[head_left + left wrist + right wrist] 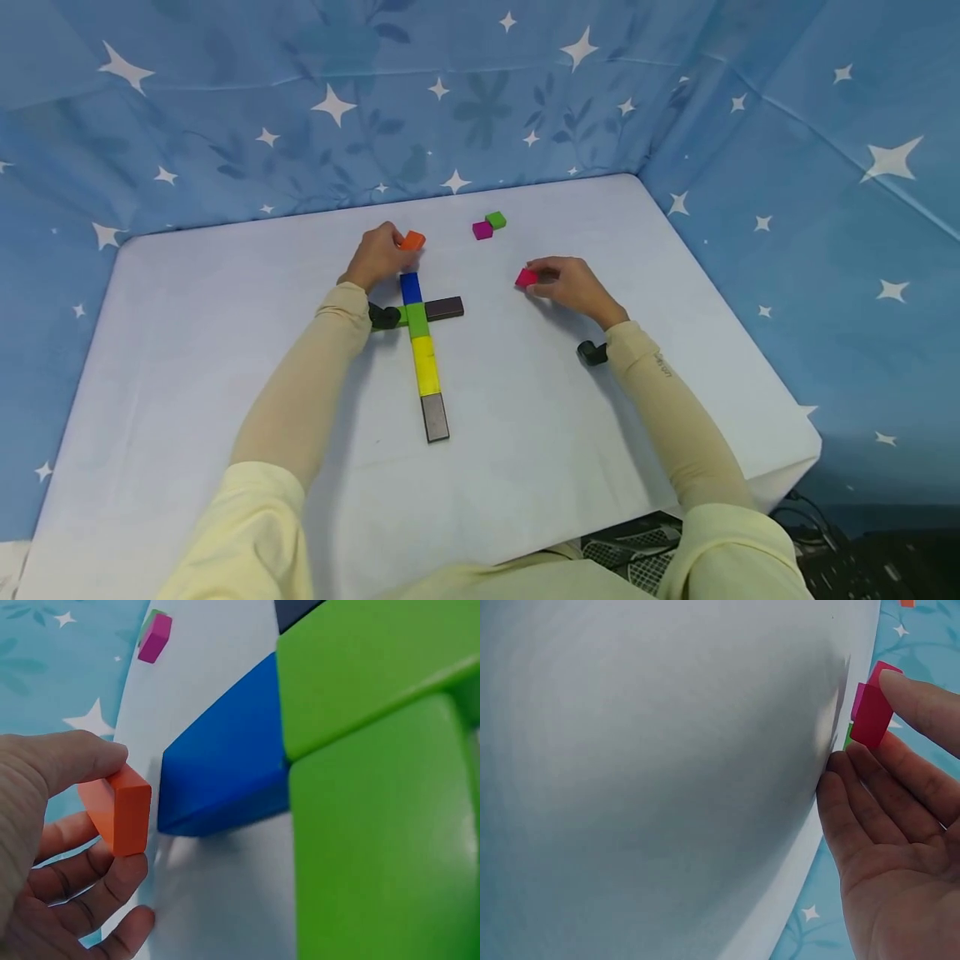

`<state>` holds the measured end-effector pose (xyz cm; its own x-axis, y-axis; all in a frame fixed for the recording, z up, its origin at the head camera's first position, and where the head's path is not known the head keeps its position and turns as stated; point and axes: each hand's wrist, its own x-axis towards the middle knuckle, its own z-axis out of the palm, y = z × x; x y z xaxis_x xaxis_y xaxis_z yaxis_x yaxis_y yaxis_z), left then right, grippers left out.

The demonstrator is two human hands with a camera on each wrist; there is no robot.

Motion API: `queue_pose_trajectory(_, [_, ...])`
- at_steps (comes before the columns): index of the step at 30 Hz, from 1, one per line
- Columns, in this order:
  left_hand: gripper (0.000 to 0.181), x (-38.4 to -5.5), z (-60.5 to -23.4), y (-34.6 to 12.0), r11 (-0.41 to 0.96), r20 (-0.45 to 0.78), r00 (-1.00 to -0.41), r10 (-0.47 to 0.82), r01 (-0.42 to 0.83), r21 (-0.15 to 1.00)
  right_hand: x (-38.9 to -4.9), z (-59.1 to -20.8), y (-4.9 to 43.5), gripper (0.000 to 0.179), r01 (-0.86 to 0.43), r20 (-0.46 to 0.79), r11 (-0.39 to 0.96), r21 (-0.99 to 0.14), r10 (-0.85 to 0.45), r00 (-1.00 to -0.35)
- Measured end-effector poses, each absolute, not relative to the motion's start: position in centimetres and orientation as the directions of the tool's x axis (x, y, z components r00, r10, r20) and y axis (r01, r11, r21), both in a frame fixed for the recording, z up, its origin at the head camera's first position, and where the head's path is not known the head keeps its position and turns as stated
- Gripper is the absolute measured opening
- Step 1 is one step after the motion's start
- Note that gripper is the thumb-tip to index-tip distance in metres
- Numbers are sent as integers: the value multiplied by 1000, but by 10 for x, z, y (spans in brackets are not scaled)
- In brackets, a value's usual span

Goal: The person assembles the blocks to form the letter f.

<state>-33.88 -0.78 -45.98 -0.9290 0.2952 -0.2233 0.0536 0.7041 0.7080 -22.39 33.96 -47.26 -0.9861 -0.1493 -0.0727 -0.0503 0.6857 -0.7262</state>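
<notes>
Between thumb and fingers my left hand (377,255) pinches an orange block (129,811), just past the far end of a cross of flat blocks. That end is a blue block (410,288). Nearer come a green block (417,320), a yellow section (425,367) and a dark grey-brown block (435,417). A dark block (444,307) forms the right arm of the cross; the green left arm (390,660) is partly hidden by the left wrist's camera in the head view. My right hand (572,287) pinches a pinkish-red block (875,712) to the right of the cross.
A magenta block (482,230) and a small green block (496,220) lie touching near the back of the white table (540,433). Blue star-patterned cloth (480,100) hangs behind and along the right side. Dark gear with cables (637,546) sits below the front edge.
</notes>
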Motion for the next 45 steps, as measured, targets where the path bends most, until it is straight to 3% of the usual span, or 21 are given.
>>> queue_pose_trajectory(45, [37, -337, -470, 6, 759, -206, -913, 352, 150, 634, -225, -474, 340, 45, -41, -89, 716, -697, -143, -986])
